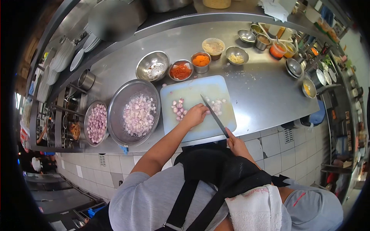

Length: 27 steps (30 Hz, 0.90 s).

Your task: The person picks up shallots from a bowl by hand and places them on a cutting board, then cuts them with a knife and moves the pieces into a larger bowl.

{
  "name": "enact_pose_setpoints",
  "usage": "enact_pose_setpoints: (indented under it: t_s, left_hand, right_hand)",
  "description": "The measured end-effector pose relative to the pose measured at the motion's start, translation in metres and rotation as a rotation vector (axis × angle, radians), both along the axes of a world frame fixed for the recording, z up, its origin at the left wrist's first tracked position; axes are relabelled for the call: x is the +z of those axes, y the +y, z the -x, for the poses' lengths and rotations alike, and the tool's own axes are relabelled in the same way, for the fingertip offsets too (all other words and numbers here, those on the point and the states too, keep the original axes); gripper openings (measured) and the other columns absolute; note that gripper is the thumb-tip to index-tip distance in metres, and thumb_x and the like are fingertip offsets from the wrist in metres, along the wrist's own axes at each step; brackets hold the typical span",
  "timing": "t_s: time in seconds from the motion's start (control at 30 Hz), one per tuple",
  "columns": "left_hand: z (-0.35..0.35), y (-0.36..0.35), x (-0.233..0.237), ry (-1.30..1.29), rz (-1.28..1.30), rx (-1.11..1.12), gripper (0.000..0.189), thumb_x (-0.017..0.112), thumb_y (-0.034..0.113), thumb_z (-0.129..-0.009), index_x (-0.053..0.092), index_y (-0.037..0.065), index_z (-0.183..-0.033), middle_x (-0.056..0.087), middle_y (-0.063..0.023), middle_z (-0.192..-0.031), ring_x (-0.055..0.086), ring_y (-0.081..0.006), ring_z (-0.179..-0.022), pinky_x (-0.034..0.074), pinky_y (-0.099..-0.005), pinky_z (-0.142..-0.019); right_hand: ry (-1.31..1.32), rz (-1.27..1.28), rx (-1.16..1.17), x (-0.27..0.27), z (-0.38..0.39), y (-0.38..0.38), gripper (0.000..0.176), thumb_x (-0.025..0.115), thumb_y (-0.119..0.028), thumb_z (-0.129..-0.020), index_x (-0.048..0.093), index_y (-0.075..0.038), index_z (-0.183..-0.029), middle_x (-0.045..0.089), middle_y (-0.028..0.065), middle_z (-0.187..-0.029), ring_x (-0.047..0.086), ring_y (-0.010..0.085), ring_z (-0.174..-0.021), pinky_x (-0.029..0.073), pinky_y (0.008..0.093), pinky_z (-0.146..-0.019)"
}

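Observation:
A knife is in my right hand, closed around its handle near the front edge of the cutting board. The blade slants up and left over the board. My left hand is pinched on a shallot just left of the blade. Whole purplish shallots lie left of my left hand. Paler, peeled or cut shallots sit on the blade's right side.
Left of the board stand a large metal bowl of cut shallots and a smaller bowl of whole ones. Behind are bowls with shredded orange-red food, orange food and pale chopped bits. A shelf runs along the back.

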State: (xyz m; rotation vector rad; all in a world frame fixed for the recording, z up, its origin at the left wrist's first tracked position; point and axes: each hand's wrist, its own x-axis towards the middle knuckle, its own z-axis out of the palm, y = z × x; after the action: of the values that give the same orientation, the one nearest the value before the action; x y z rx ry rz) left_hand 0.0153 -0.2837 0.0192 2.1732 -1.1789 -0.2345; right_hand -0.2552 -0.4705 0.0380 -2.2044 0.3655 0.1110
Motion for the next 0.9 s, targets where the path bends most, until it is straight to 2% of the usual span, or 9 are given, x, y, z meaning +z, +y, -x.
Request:
enact_pose_setpoints:
  t_s: [0.07,0.2,0.3,0.37,0.47,0.57,0.67,0.77,0.9]
  left_hand:
    - [-0.003,-0.002,-0.006,0.000,-0.093,0.049,0.017,0.075,0.013,-0.095,0.078,0.003,-0.109,0.071,-0.0157,-0.111,0.072,-0.0384,-0.102,0.060,-0.0488,-0.091]
    - [0.001,0.001,-0.003,0.008,-0.109,0.092,0.018,0.075,0.015,-0.097,0.079,0.002,-0.108,0.071,-0.0162,-0.108,0.072,-0.0384,-0.103,0.060,-0.0490,-0.091]
    - [0.008,0.002,0.010,0.007,0.041,0.147,0.014,0.075,0.012,-0.096,0.079,0.001,-0.104,0.072,-0.0149,-0.105,0.072,-0.0373,-0.103,0.060,-0.0478,-0.092]
    - [0.000,0.005,0.000,-0.076,0.128,-0.059,0.012,0.073,0.007,-0.093,0.080,0.002,-0.102,0.072,-0.0128,-0.102,0.072,-0.0353,-0.103,0.060,-0.0456,-0.092]
    - [-0.008,0.004,-0.012,-0.079,0.105,-0.115,0.012,0.071,0.002,-0.091,0.079,0.002,-0.100,0.072,-0.0110,-0.104,0.072,-0.0337,-0.103,0.061,-0.0440,-0.091]
    - [-0.009,0.004,-0.011,-0.070,0.116,-0.120,0.012,0.070,0.000,-0.089,0.079,0.002,-0.098,0.073,-0.0105,-0.105,0.072,-0.0333,-0.103,0.060,-0.0442,-0.091]
    - [-0.006,0.003,-0.009,-0.034,0.146,-0.083,0.010,0.070,-0.001,-0.089,0.078,0.002,-0.095,0.074,-0.0103,-0.105,0.072,-0.0331,-0.103,0.060,-0.0438,-0.092]
    - [-0.008,0.005,-0.016,-0.071,0.167,-0.108,0.011,0.073,-0.002,-0.088,0.077,0.001,-0.098,0.075,-0.0120,-0.108,0.073,-0.0340,-0.102,0.060,-0.0425,-0.091]
    - [-0.005,0.005,-0.015,-0.054,0.156,-0.104,0.011,0.074,-0.002,-0.088,0.077,0.001,-0.098,0.076,-0.0120,-0.108,0.073,-0.0343,-0.100,0.061,-0.0424,-0.091]
  right_hand:
    - [0.058,0.119,-0.009,0.003,-0.001,0.004,0.065,0.061,-0.018,-0.109,0.041,-0.032,-0.169,0.073,0.0303,-0.089,0.071,0.0515,-0.084,0.053,0.0611,-0.081]
    - [0.067,0.164,-0.009,0.003,-0.001,0.006,0.062,0.060,-0.019,-0.110,0.042,-0.035,-0.168,0.073,0.0305,-0.090,0.070,0.0523,-0.087,0.053,0.0603,-0.081]
    - [0.130,0.212,-0.005,0.009,-0.004,0.008,0.063,0.059,-0.022,-0.110,0.040,-0.037,-0.169,0.074,0.0293,-0.091,0.071,0.0512,-0.086,0.054,0.0604,-0.081]
    - [0.146,0.288,0.018,0.010,-0.004,0.009,0.064,0.058,-0.024,-0.111,0.037,-0.039,-0.170,0.075,0.0273,-0.092,0.072,0.0495,-0.085,0.055,0.0606,-0.079]
    - [0.173,0.348,0.048,0.033,-0.003,0.014,0.065,0.058,-0.025,-0.111,0.035,-0.040,-0.170,0.075,0.0261,-0.090,0.072,0.0487,-0.084,0.056,0.0605,-0.079]
    - [0.147,0.372,0.055,0.029,0.006,0.018,0.069,0.058,-0.023,-0.110,0.032,-0.037,-0.172,0.074,0.0252,-0.085,0.073,0.0478,-0.079,0.056,0.0627,-0.075]
    - [0.163,0.310,0.066,0.003,-0.006,0.015,0.069,0.057,-0.024,-0.110,0.031,-0.037,-0.172,0.074,0.0250,-0.085,0.073,0.0479,-0.079,0.056,0.0624,-0.075]
    - [0.140,0.347,0.081,0.034,-0.010,0.018,0.068,0.056,-0.024,-0.111,0.030,-0.036,-0.173,0.074,0.0258,-0.084,0.072,0.0487,-0.079,0.056,0.0625,-0.076]
    - [0.112,0.323,0.052,0.013,-0.004,0.020,0.068,0.056,-0.024,-0.111,0.030,-0.036,-0.173,0.073,0.0264,-0.084,0.072,0.0493,-0.078,0.056,0.0628,-0.076]
